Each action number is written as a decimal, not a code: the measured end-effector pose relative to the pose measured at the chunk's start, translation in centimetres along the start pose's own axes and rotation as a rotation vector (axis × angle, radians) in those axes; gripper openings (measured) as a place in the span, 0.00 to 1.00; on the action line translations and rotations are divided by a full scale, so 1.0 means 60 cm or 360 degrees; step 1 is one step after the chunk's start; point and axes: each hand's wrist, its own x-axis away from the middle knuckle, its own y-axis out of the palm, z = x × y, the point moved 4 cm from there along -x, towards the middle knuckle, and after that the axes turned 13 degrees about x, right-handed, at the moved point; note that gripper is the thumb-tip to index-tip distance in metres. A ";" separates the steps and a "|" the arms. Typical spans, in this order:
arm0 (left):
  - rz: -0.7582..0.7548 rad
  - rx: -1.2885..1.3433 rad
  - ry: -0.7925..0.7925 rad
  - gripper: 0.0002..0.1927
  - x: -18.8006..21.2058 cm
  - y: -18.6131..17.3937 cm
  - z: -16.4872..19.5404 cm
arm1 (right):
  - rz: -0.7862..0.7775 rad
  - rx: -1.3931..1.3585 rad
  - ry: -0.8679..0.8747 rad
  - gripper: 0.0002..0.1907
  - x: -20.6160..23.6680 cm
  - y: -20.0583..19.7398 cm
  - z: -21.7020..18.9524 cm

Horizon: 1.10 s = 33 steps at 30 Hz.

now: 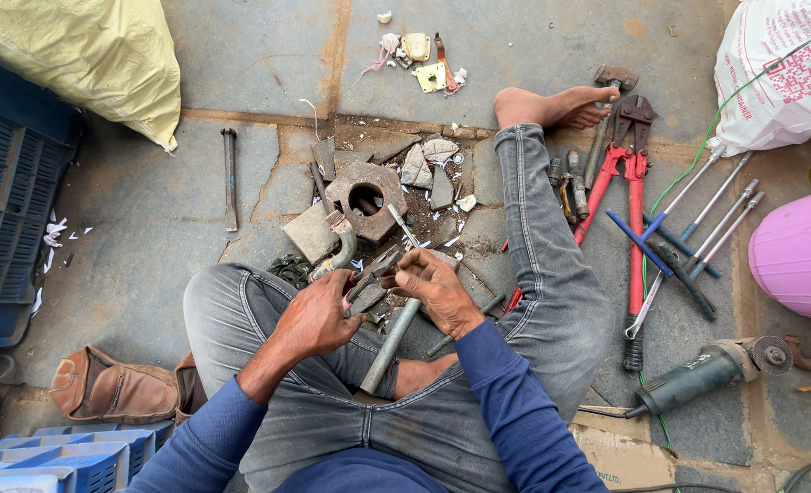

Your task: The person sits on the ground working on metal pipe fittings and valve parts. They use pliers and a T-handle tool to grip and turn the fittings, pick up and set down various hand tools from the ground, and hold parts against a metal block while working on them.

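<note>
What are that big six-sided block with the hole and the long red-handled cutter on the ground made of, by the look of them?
The hexagonal block looks like heavy steel or iron, dull brown and rough, apparently rusted. The bolt cutter seems steel too: red-painted handles, darker bare metal at the jaws, and black grips at the handle ends, probably rubber or plastic.

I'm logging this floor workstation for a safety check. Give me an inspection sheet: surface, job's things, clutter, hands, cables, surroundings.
Surface: cracked grey stone floor, gritty.
Job's things: small dark metal part held in both hands; grey steel hammer handle propped across the lap.
Clutter: rusty ring-shaped metal block, metal scraps, red bolt cutters, blue-handled pliers.
Hands: left hand and right hand both gripping the part, fingers closed.
Cables: thin green cord beside the green angle grinder.
Surroundings: blue plastic crates, yellow sack, white sack, pink round container.
</note>
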 end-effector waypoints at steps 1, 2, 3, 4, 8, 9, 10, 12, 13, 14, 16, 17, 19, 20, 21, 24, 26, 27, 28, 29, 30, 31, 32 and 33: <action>-0.0001 0.0001 -0.0014 0.35 0.001 0.000 -0.001 | -0.0007 -0.0058 0.0062 0.18 0.000 0.000 0.003; -0.0002 0.0002 -0.0027 0.35 0.001 -0.001 -0.001 | -0.0014 -0.0114 0.0122 0.21 0.000 0.001 0.005; 0.0004 -0.0002 -0.0014 0.35 0.000 -0.001 -0.001 | -0.0014 -0.0063 0.0114 0.21 0.000 0.001 0.005; 0.0011 -0.0004 -0.0004 0.35 0.000 -0.001 -0.001 | -0.0015 -0.0011 0.0108 0.21 0.001 0.001 0.004; -0.0014 -0.0004 -0.0008 0.35 0.000 0.001 -0.005 | 0.0012 0.0046 0.0021 0.15 0.000 0.001 -0.004; -0.0013 -0.0011 -0.0003 0.35 0.000 0.001 -0.005 | 0.0019 -0.0032 0.0102 0.15 0.001 0.002 -0.002; -0.0011 -0.0016 0.0003 0.35 0.000 0.002 -0.005 | 0.0027 -0.0108 0.0182 0.17 0.001 0.003 0.000; -0.0017 -0.0029 -0.0006 0.35 -0.001 0.003 -0.006 | 0.0028 -0.0142 0.0222 0.17 0.002 0.006 -0.001; -0.0024 -0.0037 -0.0021 0.35 -0.001 0.003 -0.006 | 0.0021 -0.0098 0.0182 0.14 0.002 0.008 -0.004; -0.0031 -0.0045 -0.0036 0.35 -0.001 0.004 -0.006 | 0.0014 -0.0055 0.0142 0.11 0.002 0.010 -0.007; -0.0026 -0.0033 -0.0033 0.36 -0.001 0.004 -0.005 | 0.0059 -0.0066 0.0150 0.10 0.002 0.009 -0.008; -0.0027 -0.0028 -0.0031 0.36 0.000 0.004 -0.004 | 0.0084 -0.0074 0.0154 0.09 0.003 0.009 -0.008; -0.0019 -0.0019 -0.0006 0.35 -0.001 0.003 -0.002 | 0.0046 -0.0184 0.0208 0.16 0.003 0.010 -0.005; -0.0017 -0.0014 0.0004 0.35 0.000 0.003 -0.001 | 0.0026 -0.0241 0.0238 0.21 0.004 0.011 -0.003; -0.0017 -0.0015 0.0002 0.35 0.000 0.003 -0.001 | 0.0031 -0.0157 0.0209 0.17 0.004 0.010 -0.003; 0.0002 -0.0028 0.0004 0.35 0.000 0.003 -0.003 | 0.0027 -0.0008 0.0133 0.11 0.002 0.007 -0.001; 0.0004 -0.0028 0.0021 0.35 0.000 0.004 -0.003 | 0.0034 -0.0042 0.0115 0.11 0.001 0.005 0.003; 0.0013 -0.0023 0.0038 0.35 0.000 0.004 -0.002 | 0.0025 -0.0097 0.0138 0.14 0.001 0.004 0.007; 0.0021 -0.0020 0.0057 0.35 0.000 0.004 -0.002 | 0.0018 -0.0154 0.0159 0.17 0.000 0.004 0.011; 0.0028 -0.0017 0.0073 0.35 0.000 0.004 -0.001 | 0.0010 -0.0212 0.0181 0.20 0.000 0.004 0.014; 0.0004 -0.0016 0.0043 0.35 0.000 0.005 -0.002 | -0.0008 -0.0159 0.0132 0.16 0.000 0.003 0.015; -0.0019 -0.0015 0.0012 0.36 0.000 0.005 -0.003 | -0.0028 -0.0106 0.0083 0.14 0.000 0.002 0.015; -0.0040 -0.0014 -0.0018 0.36 0.000 0.006 -0.004 | -0.0049 -0.0051 0.0032 0.13 0.000 0.001 0.014; -0.0032 -0.0012 -0.0012 0.36 0.000 0.005 -0.004 | -0.0047 -0.0096 0.0066 0.13 0.000 0.000 0.017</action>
